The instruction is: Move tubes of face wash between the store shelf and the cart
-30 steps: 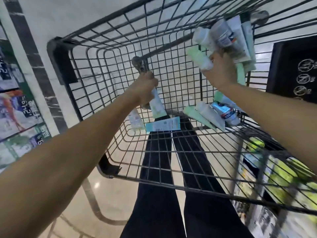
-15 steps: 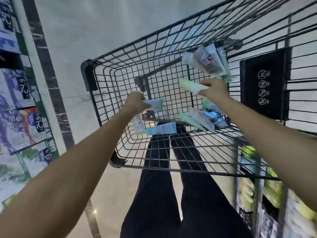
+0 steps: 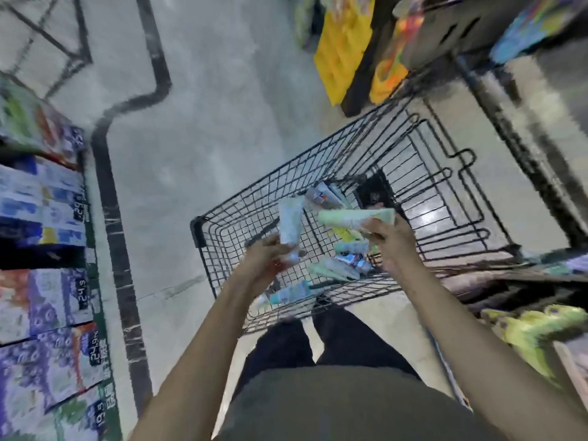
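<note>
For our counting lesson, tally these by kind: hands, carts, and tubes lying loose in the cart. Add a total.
hands: 2 (left hand, right hand)
cart: 1
tubes lying in the cart: about 6; blur makes this uncertain
Total: about 9

Motion blur smears the whole view. The printing on the pale white tube (image 3: pixel 290 224) gripped by the left hand (image 3: pixel 266 261) is unreadable, and that hand's fingertips blur into its cap. At three o'clock, the right hand (image 3: pixel 392 240) covers part of the light green tube (image 3: pixel 350 217). Boxed goods on the shelf (image 3: pixel 41 300) at nine o'clock are cut off by the edge.
</note>
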